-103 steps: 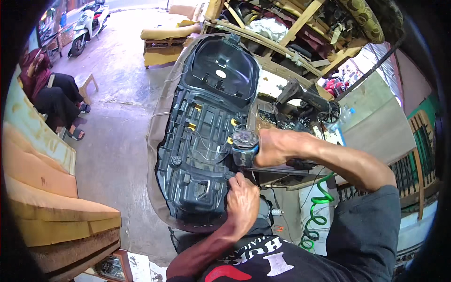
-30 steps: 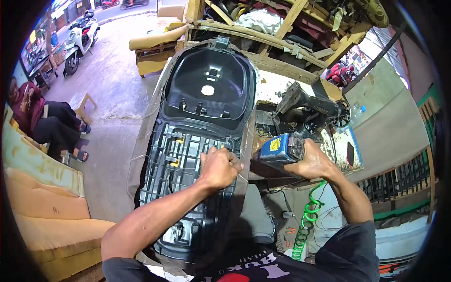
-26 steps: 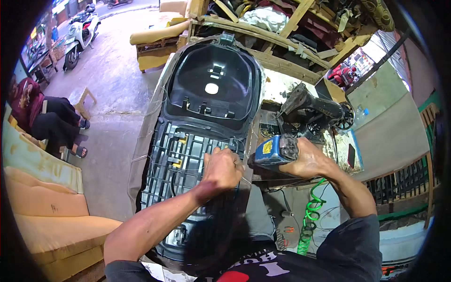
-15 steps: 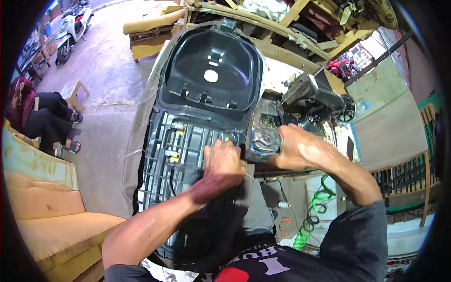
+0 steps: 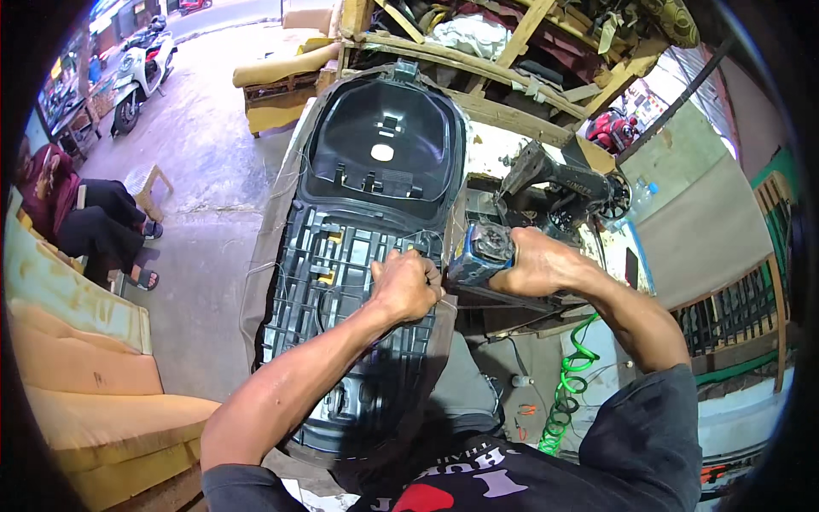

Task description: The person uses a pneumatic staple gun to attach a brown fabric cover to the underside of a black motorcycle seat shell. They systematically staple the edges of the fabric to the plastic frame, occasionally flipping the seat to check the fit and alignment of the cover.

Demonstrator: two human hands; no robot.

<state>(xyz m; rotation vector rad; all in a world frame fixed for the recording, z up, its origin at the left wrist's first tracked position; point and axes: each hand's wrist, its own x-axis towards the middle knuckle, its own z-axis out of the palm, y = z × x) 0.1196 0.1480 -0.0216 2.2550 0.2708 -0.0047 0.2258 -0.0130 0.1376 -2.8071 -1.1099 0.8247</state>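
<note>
A long black plastic motorcycle seat base [image 5: 345, 294] lies underside up in front of me, with thin dark cover material [image 5: 266, 277] round its edge. My left hand [image 5: 404, 286] is closed at the base's right edge, fingers curled on the cover's edge there; the exact grip is partly hidden. Just to the right, my right hand [image 5: 542, 264] is wrapped round a boxy blue and dark staple gun [image 5: 480, 253], held close beside that edge. Its nose is hidden from view.
A black sewing machine [image 5: 580, 181] stands on a table to the right. Below it hangs a green coiled hose [image 5: 570, 375], near orange-handled pliers [image 5: 528, 410] on the floor. An orange-tan padded seat [image 5: 102, 367] and a seated person [image 5: 90, 209] are at left. Wooden racks [image 5: 478, 60] stand behind.
The whole view has shifted a little, showing more of the far floor. The staple gun is angled slightly differently, with more of its blue side showing. My left hand stays at the same edge.
</note>
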